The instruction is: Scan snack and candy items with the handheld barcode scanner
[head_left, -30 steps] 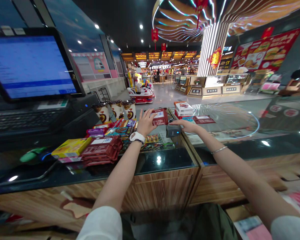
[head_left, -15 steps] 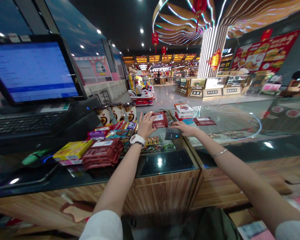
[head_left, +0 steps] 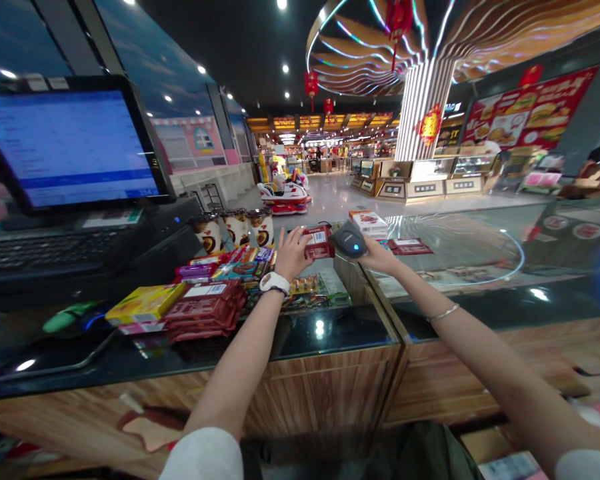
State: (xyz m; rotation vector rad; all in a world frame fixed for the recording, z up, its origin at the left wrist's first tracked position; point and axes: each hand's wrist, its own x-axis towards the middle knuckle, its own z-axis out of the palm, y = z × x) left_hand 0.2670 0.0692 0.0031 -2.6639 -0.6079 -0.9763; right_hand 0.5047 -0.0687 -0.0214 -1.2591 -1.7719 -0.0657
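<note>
My left hand [head_left: 292,255] is closed on a dark red snack packet [head_left: 318,241], whose white barcode label is turned up toward me. A dark barcode scanner [head_left: 349,240] with a blue light is gripped in my right hand [head_left: 379,256]. The scanner's head sits just right of the packet, apart from it or barely touching; I cannot tell which. Left of my left wrist lies a stack of similar red packets [head_left: 207,308], beside a yellow box [head_left: 145,303] and a pile of colourful snack bars [head_left: 245,261].
Three patterned cups [head_left: 236,227] stand behind the snack bars. A monitor [head_left: 75,143] and a keyboard [head_left: 55,243] are at the left. Beyond my right hand are white boxes [head_left: 368,221] and another red packet [head_left: 411,246] on the glass counter [head_left: 460,247].
My right hand has raised and turned the scanner, bringing its head up next to the packet. My left hand keeps hold of the packet in nearly the same place.
</note>
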